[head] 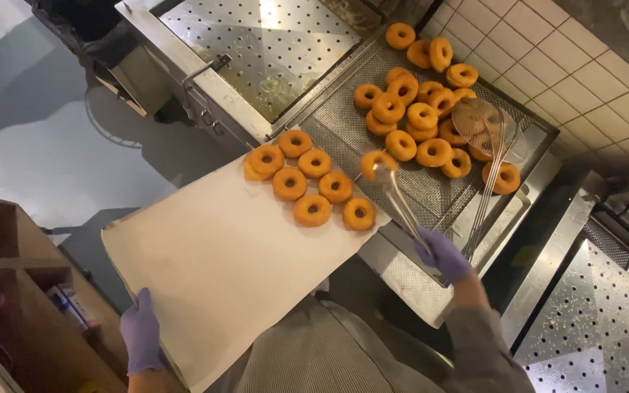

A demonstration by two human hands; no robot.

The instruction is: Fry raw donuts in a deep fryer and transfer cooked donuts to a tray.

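A large paper-lined tray point(212, 269) is held out over the floor, its near corner gripped by the gloved left hand point(140, 338), whose fingers are clenched on the edge. Its far end is brought up against the mesh draining rack point(343, 135) beside the perforated fryer cover point(271, 44). Most of the paper is seen bare: only the far end is filled, where seven or so golden doughnuts point(307, 185) are laid in a loose cluster, some touching.

On the rack a far bigger heap of doughnuts point(424, 109) is left, roughly twenty, piled against the tiled wall side, with a wire skimmer point(478, 124) resting across them.

Metal tongs point(394, 200) are held in the gloved right hand point(444, 255), the fingers closed round the handles. At the tips one doughnut point(374, 161) is pinched or about to be pinched at the rack's near edge, just beside the tray; which cannot be told.

By the look of it, the transfer is judged to be at an early stage, about a quarter done, with most doughnuts yet to be moved.
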